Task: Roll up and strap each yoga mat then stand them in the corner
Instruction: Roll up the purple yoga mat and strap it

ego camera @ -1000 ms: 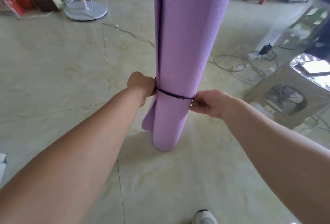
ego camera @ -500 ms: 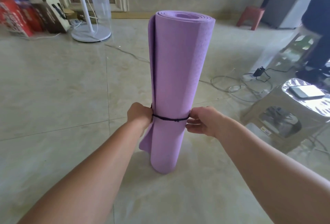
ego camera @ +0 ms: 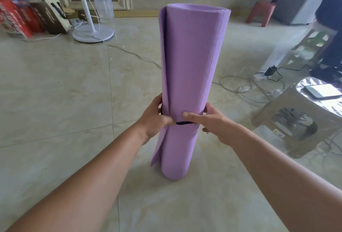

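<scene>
A purple yoga mat [ego camera: 190, 68], rolled up, stands upright on the tiled floor in front of me. Its loose outer edge flaps open down the left side. A dark strap [ego camera: 183, 123] circles its lower third. My left hand [ego camera: 155, 120] grips the mat's left side at the strap, thumb pressed on the front. My right hand [ego camera: 209, 120] wraps the right side, thumb lying across the front just above the strap. Most of the strap is hidden under my fingers.
A translucent plastic stool [ego camera: 299, 118] with a phone [ego camera: 322, 91] on it stands at the right, cables and a power strip [ego camera: 259, 77] behind it. A white fan base [ego camera: 92, 32] and boxes [ego camera: 27, 17] are far left. A person's dark legs [ego camera: 331, 28] stand far right.
Both hands moved from pinching the strap at the mat's sides to wrapping around the mat, thumbs coming onto its front. The camera has tilted up, showing the mat's top.
</scene>
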{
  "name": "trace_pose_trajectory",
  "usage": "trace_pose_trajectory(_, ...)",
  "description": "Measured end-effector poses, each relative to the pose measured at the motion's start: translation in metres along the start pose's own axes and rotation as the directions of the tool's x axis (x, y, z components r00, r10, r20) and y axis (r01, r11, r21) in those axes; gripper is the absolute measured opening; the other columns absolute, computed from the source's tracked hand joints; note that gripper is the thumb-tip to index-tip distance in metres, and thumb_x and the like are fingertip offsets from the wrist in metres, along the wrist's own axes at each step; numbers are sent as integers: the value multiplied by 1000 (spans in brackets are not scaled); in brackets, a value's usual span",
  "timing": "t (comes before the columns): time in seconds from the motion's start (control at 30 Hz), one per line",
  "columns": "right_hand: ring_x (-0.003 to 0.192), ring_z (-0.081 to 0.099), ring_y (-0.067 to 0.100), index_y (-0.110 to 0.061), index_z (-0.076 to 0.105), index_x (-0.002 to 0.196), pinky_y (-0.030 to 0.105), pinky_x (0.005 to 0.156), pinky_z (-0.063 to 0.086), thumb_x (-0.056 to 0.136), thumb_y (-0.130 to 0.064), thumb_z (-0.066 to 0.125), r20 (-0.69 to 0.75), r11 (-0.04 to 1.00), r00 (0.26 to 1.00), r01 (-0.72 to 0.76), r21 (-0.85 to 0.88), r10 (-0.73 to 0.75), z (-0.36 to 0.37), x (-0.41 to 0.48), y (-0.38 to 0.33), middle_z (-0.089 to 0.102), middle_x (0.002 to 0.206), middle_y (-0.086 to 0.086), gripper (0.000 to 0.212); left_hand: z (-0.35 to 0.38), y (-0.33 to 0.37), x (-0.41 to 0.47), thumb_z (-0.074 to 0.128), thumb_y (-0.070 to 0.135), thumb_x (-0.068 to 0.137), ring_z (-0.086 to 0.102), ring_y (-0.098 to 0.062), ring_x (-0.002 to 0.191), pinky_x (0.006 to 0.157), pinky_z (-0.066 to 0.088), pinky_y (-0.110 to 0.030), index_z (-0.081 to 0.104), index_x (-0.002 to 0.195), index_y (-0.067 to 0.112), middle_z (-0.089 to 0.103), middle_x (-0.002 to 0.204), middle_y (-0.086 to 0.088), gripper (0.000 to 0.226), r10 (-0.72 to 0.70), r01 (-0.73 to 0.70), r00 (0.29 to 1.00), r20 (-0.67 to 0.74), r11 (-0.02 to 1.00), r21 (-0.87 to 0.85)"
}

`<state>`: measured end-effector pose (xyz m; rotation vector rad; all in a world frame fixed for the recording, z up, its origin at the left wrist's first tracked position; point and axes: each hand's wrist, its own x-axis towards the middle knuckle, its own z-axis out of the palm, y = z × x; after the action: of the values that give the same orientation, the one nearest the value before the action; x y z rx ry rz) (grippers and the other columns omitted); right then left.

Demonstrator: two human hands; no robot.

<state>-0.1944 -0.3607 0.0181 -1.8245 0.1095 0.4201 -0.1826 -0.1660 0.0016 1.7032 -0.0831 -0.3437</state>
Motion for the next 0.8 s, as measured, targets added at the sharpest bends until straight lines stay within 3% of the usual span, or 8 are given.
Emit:
trace_pose_trajectory(0.1,67,64,-11,-29,59,97,7,54,45,70,-25,89,-28,999,999,41,-23,-41,3,10,14,67,90,-11,41,2,-5,-3,82,4,78,66,11,83,62,49,-5,54,106,36,72,87,27,50,69,-68,997,31,997,-48)
trace_pose_trajectory(0.23,95,71,8,-30,65,99,21,76,57,58,-23,94,-46,994,993,110,-17,-111,6,19,29,74,105,-5,51,3,-19,0,92,20,66,62,12,85,63,50,-8,52,100,43,63,105,15,57,73,-72,997,-33,996,46)
trace_pose_trajectory(0.37,80,68,0,-29,65,102,22,74,53,60,-8,94,-16,992,997,68,-108,-70,0,20,35,72,95,-12,55,-2,-20,7,95,18,61,56,1,106,70,47,-11,45,105,45,51,124,7,71,4,-6,1000,13,987,161)
trace_pose_trajectory(0.5,82,63,4,-23,66,114,18,68,46,67,-25,90,58,996,998,-18,-85,23,-12,14,32,72,99,-8,53,-6,-15,9,92,10,64,62,9,91,64,49,-8,52,110,37,63,112,14,67,-24,14,997,80,993,121)
trace_pose_trajectory(0.57,76,63,3,-21,68,113,12,63,46,69,-14,90,32,996,999,-7,-87,10,-10,12,36,73,89,-12,49,-6,-17,7,92,9,63,60,6,94,64,49,-8,50,118,31,62,115,12,73,-42,34,997,59,993,117)
trace_pose_trajectory(0.67,67,64,-7,-24,67,107,9,62,46,65,-2,90,18,984,1000,24,-175,-21,-2,12,37,72,80,-19,53,-7,-19,6,91,1,63,59,9,89,62,49,-8,48,108,35,60,108,15,71,-57,49,997,50,988,147)
trace_pose_trajectory(0.73,78,67,-4,-27,66,107,15,71,49,62,-9,93,55,979,998,24,-201,-13,-3,13,29,72,93,-16,55,-12,-13,7,91,0,62,62,10,89,69,52,-10,51,117,32,65,109,16,75,-79,67,992,94,989,128)
trace_pose_trajectory(0.8,94,67,0,-31,64,113,17,78,50,62,-26,91,152,989,988,-6,-147,28,-11,10,15,72,106,-14,58,-22,-2,5,92,7,62,65,-2,107,84,55,-19,48,132,28,68,119,12,86,-110,99,979,173,993,70)
